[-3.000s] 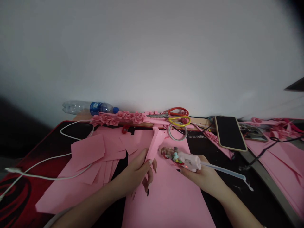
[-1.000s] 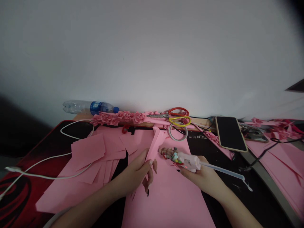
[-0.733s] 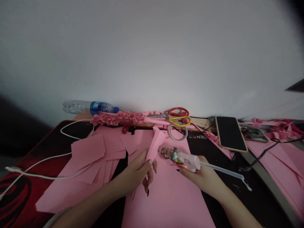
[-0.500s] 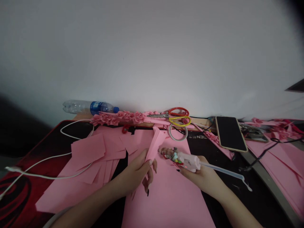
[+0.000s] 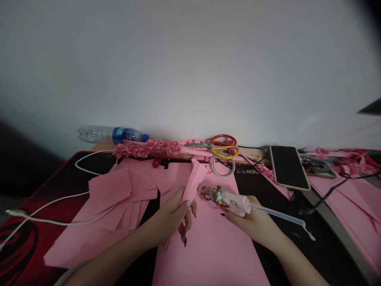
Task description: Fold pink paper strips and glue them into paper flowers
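Pinched between the thumb and fingers of my left hand [image 5: 175,216] is a folded pink paper strip [image 5: 194,183], standing at a slant. My right hand [image 5: 256,220] is wrapped around a pale pink hot glue gun [image 5: 236,201]. Colourful blobs cover its front part, and its nozzle points left, close to the folded strip; whether they touch I cannot tell. A translucent glue stick [image 5: 276,213] juts from the gun's back end, with a stringy bit at its tip. Under both hands lies a large pink paper sheet [image 5: 211,254].
Pink paper pieces [image 5: 110,186] and a white cable [image 5: 59,223] lie at left. Along the wall are a plastic bottle [image 5: 101,134], pink paper flowers [image 5: 149,148], scissors [image 5: 224,146], a tape roll [image 5: 222,174] and a phone [image 5: 290,167]. More pink paper [image 5: 351,198] lies at right.
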### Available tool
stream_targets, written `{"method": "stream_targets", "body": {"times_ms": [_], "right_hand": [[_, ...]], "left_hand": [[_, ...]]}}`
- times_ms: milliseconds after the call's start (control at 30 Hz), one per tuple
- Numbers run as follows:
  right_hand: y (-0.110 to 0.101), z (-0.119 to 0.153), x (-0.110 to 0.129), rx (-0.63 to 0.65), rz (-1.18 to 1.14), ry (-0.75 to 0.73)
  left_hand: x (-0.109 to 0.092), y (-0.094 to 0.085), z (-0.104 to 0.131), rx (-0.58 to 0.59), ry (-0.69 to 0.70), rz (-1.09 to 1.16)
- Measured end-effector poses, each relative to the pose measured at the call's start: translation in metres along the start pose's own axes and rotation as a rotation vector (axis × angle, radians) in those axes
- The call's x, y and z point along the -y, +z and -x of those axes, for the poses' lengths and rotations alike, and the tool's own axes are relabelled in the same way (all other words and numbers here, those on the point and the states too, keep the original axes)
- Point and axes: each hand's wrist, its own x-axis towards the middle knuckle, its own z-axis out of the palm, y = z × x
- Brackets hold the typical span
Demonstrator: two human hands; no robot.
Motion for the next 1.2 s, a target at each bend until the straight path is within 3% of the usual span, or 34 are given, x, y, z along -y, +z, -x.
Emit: {"method": "stream_targets", "body": {"times_ms": [1200], "right_hand": [[0.0016, -0.0018, -0.0061, -0.052, -0.055, 0.026]], "left_hand": [[0.0010, -0.0012, 0.0004, 0.034, 0.046, 0.077]]}}
